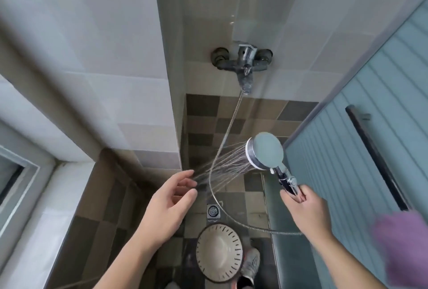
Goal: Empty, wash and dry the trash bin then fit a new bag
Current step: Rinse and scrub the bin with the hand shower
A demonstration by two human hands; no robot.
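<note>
A cream trash bin (218,252) with slotted walls stands upright and empty on the checkered shower floor, seen from above between my arms. My right hand (305,210) grips the handle of a round shower head (266,153), which sprays water to the left. My left hand (170,198) is held out with relaxed fingers, its fingertips in the spray. The metal hose (222,147) runs from the wall mixer tap (244,62) down in a loop to the handle.
A floor drain (213,211) lies just beyond the bin. A shoe (251,263) stands right of the bin. A ribbed glass door with a dark bar handle (375,161) closes the right side. Something purple and blurred (403,244) sits at the right edge. Tiled walls enclose the left.
</note>
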